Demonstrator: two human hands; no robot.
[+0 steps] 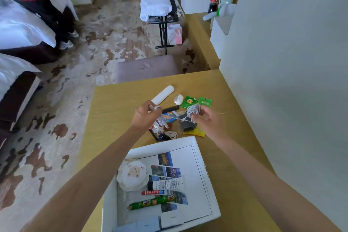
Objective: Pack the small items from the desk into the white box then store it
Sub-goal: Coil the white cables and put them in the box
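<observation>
The white box (205,158) lies open on the wooden desk (113,100) near me. Inside it are a sheep-face pouch (132,174), a white tube (165,184), a red tube (153,192) and a green stick pack (150,203). Above a pile of small items my right hand (205,117) grips a bundle of white cable (194,110). My left hand (146,115) pinches the cable's other end, which has a loop at it. Beyond the hands lie a white case (162,94), a white mouse (178,99), a black comb (170,108) and green tea packets (196,101).
A yellow packet (195,132), a dark pouch (188,125) and a second coiled cable (170,134) lie between my hands and the box. A grey stool (146,68) stands at the desk's far edge. The wall (291,62) bounds the desk on the right; beds stand at left.
</observation>
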